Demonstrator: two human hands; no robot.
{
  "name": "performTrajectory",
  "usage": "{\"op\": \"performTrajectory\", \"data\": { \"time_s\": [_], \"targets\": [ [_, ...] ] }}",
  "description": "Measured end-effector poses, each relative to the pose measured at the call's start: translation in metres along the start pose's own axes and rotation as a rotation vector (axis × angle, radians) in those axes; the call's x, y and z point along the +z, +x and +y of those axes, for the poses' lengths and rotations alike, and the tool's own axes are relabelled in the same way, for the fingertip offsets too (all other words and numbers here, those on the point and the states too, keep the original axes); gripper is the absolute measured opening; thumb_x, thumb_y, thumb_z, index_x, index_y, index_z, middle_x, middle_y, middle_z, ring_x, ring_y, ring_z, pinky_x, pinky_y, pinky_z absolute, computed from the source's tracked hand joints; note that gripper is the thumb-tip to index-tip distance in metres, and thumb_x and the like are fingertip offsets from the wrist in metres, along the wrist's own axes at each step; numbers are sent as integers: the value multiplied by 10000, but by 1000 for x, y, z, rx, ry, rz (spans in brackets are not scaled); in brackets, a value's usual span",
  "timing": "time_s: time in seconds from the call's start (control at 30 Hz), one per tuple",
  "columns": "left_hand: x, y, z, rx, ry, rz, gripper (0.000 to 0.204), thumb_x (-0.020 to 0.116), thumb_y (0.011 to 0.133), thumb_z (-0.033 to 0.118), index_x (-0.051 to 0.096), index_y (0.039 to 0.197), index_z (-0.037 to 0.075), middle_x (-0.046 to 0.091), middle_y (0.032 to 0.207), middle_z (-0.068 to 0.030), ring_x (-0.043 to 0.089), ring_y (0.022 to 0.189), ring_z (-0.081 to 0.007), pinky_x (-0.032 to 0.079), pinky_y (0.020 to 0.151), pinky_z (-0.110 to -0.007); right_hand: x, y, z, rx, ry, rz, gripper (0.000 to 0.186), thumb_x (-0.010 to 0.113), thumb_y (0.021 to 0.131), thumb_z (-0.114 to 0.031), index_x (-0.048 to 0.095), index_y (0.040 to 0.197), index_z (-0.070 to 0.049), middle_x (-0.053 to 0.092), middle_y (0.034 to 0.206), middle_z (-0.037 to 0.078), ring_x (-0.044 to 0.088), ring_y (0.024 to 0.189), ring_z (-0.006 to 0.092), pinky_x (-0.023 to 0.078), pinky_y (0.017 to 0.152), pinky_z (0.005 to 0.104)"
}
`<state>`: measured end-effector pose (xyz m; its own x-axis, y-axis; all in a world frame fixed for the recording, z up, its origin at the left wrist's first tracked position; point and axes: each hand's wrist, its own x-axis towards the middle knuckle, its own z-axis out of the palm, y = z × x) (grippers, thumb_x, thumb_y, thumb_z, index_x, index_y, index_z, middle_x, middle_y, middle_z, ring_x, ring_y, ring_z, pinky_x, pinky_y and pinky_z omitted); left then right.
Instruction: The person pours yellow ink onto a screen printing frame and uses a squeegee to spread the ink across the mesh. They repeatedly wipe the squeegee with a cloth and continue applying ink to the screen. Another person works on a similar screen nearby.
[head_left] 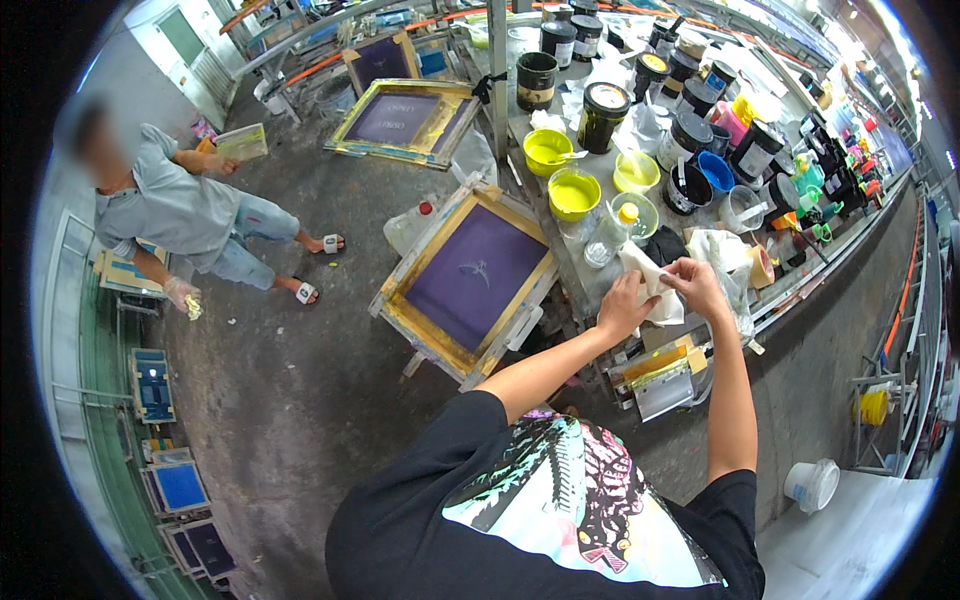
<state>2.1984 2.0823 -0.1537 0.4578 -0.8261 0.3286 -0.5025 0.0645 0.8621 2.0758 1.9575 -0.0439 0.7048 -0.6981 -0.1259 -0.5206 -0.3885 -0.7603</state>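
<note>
Both my arms reach forward to the near end of a crowded work table. My left hand is closed on one side of a white cloth, and my right hand pinches its other side. Whether the cloth is fabric or paper towel I cannot tell. Just beyond it stand a clear bottle with a yellow cap and a bunched black cloth. Crumpled white cloth and plastic lie right of my hands. Bowls of yellow ink sit farther left.
Ink jars crowd the table behind. A framed printing screen leans at its left side; another screen lies beyond. Metal-edged squeegees hang below my hands. A person in grey stands left, holding a squeegee-like piece. A white bucket is lower right.
</note>
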Motion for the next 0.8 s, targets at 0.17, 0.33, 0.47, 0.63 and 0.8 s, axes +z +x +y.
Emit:
{"op": "performTrajectory", "data": {
  "time_s": [0.17,0.33,0.47,0.63,0.8],
  "targets": [
    [3,2,-1,-218,-408,107,189,764,868,136,682,958,-8,743,836,-150,731,728,-229,550,652,-353,8,-4,4,47,-46,-24,252,757,937,-236,772,1014,4,747,809,51,642,738,106,521,715,315],
    [-8,1,-19,-266,-304,70,179,787,830,121,682,906,-3,725,830,-164,717,749,-284,538,675,-390,4,-1,25,68,102,244,246,688,992,-213,756,1021,22,712,828,23,638,713,97,577,670,277],
    [-11,-5,-42,-235,-171,94,189,767,857,171,701,941,15,727,866,-174,728,822,-319,536,696,-432,5,9,39,77,313,436,218,616,1038,-220,660,1010,-9,636,885,34,644,796,121,634,674,316],
    [-36,-26,-60,-331,-115,137,262,718,922,275,739,954,16,752,836,-151,744,745,-275,559,699,-386,-24,24,39,-45,408,634,240,513,1090,-255,607,1144,-41,614,990,45,598,800,110,632,640,335],
    [-29,-19,-50,-377,-106,-53,320,585,981,351,760,1028,87,744,989,-180,693,970,-415,534,847,-527,-86,11,47,-112,607,815,363,515,1093,-342,571,1318,-63,646,1156,95,670,997,213,633,742,337]
  ]
}}
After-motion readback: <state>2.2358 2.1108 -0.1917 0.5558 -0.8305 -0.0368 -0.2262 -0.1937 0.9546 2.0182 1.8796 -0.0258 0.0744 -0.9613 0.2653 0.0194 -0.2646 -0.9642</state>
